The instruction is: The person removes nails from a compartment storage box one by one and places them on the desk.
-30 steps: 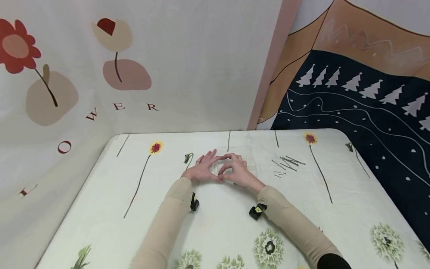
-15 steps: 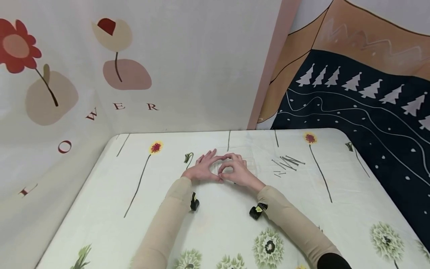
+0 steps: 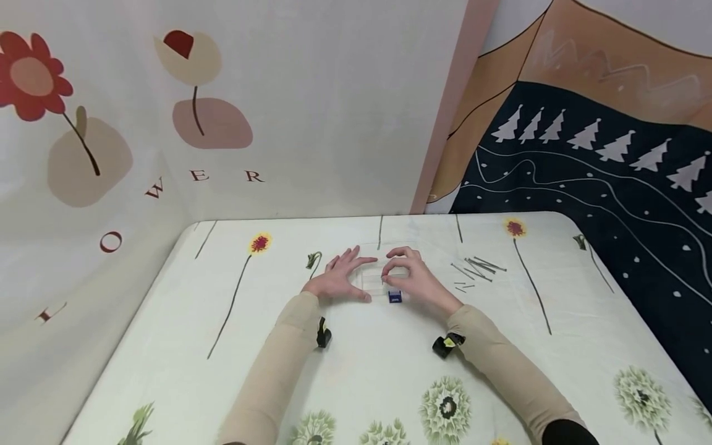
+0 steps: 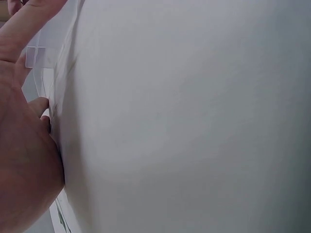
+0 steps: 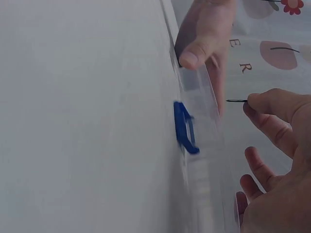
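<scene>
The left hand (image 3: pixel 337 281) lies on the tabletop (image 3: pixel 167 346) with its fingers straight and spread, and it touches the left side of a clear plastic box (image 3: pixel 380 279). The right hand (image 3: pixel 414 281) is just beside the box, and its fingers are pinched together on a thin nail (image 5: pixel 236 101). A blue clasp (image 3: pixel 395 297) sits on the near edge of the box. More nails (image 3: pixel 477 269) lie near, on the right.

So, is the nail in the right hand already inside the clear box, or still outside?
Outside. The right hand pinches the nail above the clear box.
</scene>
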The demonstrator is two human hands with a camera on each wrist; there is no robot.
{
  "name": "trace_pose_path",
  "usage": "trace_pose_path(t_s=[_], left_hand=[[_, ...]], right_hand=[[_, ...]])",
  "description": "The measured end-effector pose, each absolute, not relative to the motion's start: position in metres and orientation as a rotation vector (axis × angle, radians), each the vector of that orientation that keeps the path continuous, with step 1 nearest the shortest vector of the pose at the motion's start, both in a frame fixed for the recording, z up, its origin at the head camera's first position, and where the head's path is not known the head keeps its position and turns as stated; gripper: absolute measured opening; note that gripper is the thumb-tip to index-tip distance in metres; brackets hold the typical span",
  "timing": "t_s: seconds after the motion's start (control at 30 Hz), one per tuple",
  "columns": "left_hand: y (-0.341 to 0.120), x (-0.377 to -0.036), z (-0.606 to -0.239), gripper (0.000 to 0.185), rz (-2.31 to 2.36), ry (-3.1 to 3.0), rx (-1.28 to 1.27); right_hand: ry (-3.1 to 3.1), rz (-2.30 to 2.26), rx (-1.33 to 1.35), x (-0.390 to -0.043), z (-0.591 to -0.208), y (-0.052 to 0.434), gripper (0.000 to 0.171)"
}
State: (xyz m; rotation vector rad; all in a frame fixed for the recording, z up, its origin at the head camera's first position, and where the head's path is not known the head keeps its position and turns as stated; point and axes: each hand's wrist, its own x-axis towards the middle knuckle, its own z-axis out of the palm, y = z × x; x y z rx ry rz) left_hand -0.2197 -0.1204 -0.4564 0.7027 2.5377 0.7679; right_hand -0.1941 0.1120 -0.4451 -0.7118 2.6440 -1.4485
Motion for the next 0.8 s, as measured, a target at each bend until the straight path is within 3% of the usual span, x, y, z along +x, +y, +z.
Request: trace_pose_path(t_s=[0.5,0.8], left_hand=[[-0.119,-0.22,-0.455,0.091,0.787,2.521,0.705],[-0.119,-0.221,-0.455,0.091,0.775,2.515,0.701]], right_hand=[[2.696,-1.454,-0.592,-0.189,-0.443,0.17,0.012],[2.723,-1.433,-0.48,-0.189,-0.443,0.202,0.004]])
